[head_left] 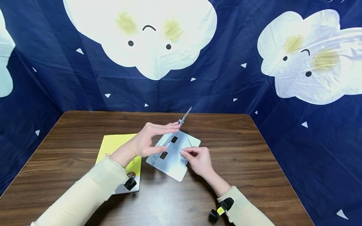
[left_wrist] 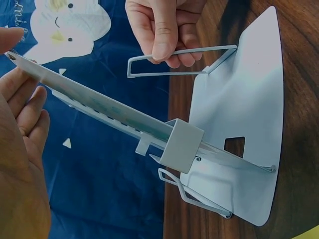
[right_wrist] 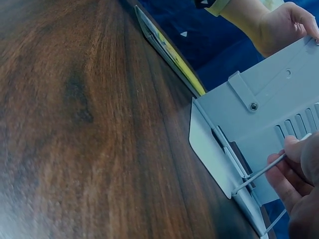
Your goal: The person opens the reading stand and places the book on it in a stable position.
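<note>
A pale grey metal book stand (head_left: pixel 173 169) rests on the table, its back panel (right_wrist: pixel 271 79) raised at a slant from the flat base. My left hand (head_left: pixel 150 139) holds the panel by its edge, the thumb on one side and the fingers on the other. The right hand (head_left: pixel 199 160) pinches a bent wire support (left_wrist: pixel 214 48) between thumb and fingers. That wire stands up from the base at its hinged ends. Near the panel's lower end, the left wrist view shows a second wire loop (left_wrist: pixel 187 194) and a folded metal clip (left_wrist: pixel 183 145).
Left of the stand lies a yellow book (head_left: pixel 113 142), partly beneath my left forearm. The brown wooden table (head_left: pixel 240 188) extends around both. Behind it hangs a dark blue cloth (head_left: pixel 226 91) printed with white clouds.
</note>
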A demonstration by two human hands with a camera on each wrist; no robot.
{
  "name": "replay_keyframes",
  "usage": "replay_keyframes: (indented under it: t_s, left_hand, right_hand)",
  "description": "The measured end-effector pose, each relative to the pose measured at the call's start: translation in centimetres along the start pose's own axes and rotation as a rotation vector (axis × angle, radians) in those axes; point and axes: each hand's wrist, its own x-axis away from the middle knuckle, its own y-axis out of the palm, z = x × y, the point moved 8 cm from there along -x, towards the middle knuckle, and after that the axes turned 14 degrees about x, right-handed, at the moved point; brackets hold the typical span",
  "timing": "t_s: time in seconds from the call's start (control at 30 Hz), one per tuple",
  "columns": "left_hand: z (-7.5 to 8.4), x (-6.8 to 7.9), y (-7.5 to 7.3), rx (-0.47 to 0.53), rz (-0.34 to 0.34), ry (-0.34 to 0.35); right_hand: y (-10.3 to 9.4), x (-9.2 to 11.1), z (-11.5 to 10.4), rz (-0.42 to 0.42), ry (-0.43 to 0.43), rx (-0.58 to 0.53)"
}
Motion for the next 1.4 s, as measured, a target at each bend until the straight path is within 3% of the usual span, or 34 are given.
replay_keyframes:
  t_s: [0.23, 0.47, 0.6, 1.1, 1.4]
  left_hand:
    - [0.1, 0.0, 0.1, -0.003, 0.006, 0.01]
    - [0.1, -0.1, 0.3, -0.02, 0.007, -0.006]
    - [0.0, -0.2, 0.5, -0.022, 0.001, -0.026]
    - [0.0, -0.5, 1.1, -0.017, -0.017, -0.038]
    - [-0.4, -0.7, 2.3, -0.048, -0.09, -0.088]
  right_hand:
    - [-0.6, 0.3, -2.5, -0.007, 0.004, -0.029]
    - [0.6, 0.2, 0.5, -0.007, 0.051, -0.046]
    - [0.8, 0.2, 1.1, -0.004, 0.043, -0.091]
    - [0.9, 0.3, 0.5, 0.05, -0.034, -0.255]
    - [1.2, -0.1, 0.4, 0.042, -0.055, -0.212]
